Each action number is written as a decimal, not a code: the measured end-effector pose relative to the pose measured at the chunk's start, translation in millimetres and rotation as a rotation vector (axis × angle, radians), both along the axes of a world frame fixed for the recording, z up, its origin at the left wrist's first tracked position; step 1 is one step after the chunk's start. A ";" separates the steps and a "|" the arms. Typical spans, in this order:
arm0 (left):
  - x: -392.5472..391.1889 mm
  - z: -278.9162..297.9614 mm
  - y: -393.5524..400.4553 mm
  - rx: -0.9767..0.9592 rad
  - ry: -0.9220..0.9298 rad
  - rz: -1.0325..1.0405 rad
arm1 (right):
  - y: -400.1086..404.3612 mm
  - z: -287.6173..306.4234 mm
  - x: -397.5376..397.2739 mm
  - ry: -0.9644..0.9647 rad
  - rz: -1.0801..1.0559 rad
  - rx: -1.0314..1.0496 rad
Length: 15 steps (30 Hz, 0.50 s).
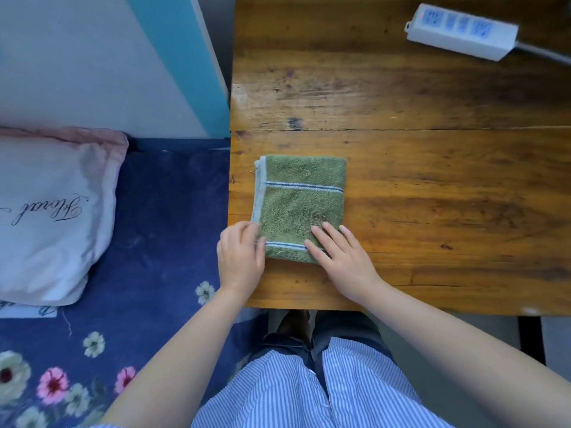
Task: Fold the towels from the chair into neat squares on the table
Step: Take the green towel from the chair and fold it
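On the wooden table (432, 180), near its left edge and close to us, we are looking down through the head camera at a green towel (299, 205) lying folded into a compact, nearly square block, with blue and white stripes crossing it and a pale hem running down its left side. We are resting our right hand (340, 257) flat on the towel's near right corner, the fingers straight and slightly spread, the fingertips pressing into the terry cloth just above the nearer stripe. We are holding our left hand (241, 257) at the towel's near left corner, the fingers curled over the edge and seemingly pinching the hem, though the fingertips are tucked against the cloth and we cannot quite tell how much they are gripping. Both forearms are reaching forward from a blue and white striped shirt (293, 393) at the bottom of the view. Far back on the table, well apart from the towel, a white power strip (460, 30) is lying with its cable trailing off to the right. Left of the table, a pale pillow (52, 217) with script lettering is sitting on a dark blue floral bedsheet (160, 230).
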State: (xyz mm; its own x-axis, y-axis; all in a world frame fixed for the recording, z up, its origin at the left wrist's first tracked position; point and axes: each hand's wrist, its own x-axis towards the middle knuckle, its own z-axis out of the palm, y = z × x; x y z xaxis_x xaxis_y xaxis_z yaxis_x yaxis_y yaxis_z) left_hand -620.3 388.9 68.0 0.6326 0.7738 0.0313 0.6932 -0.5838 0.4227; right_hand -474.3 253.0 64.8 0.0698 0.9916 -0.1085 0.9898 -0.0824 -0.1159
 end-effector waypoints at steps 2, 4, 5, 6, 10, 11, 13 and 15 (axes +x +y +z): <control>-5.3 -5.4 0.5 0.153 -0.079 -0.268 | 4.4 -0.9 1.4 -0.009 0.015 0.063; -7.8 -8.1 2.7 0.176 -0.060 -0.493 | 11.1 -0.3 2.0 -0.021 0.021 0.080; -9.8 -9.2 4.2 0.189 -0.005 -0.569 | 14.8 1.4 1.6 -0.029 0.026 0.078; -11.5 -10.2 6.1 0.196 0.066 -0.616 | 17.9 2.4 1.8 -0.037 0.031 0.077; -10.2 -10.0 15.1 0.188 0.147 -0.597 | 31.5 19.4 9.9 0.110 -0.053 -0.007; -8.3 -8.5 16.6 0.221 0.107 -0.565 | 34.1 25.2 12.9 0.172 -0.097 -0.053; -5.1 -2.2 18.8 0.252 0.048 -0.494 | 39.4 38.9 17.7 0.300 -0.155 -0.148; -2.2 4.9 20.3 0.237 0.041 -0.473 | 41.7 50.1 22.8 0.313 -0.194 -0.209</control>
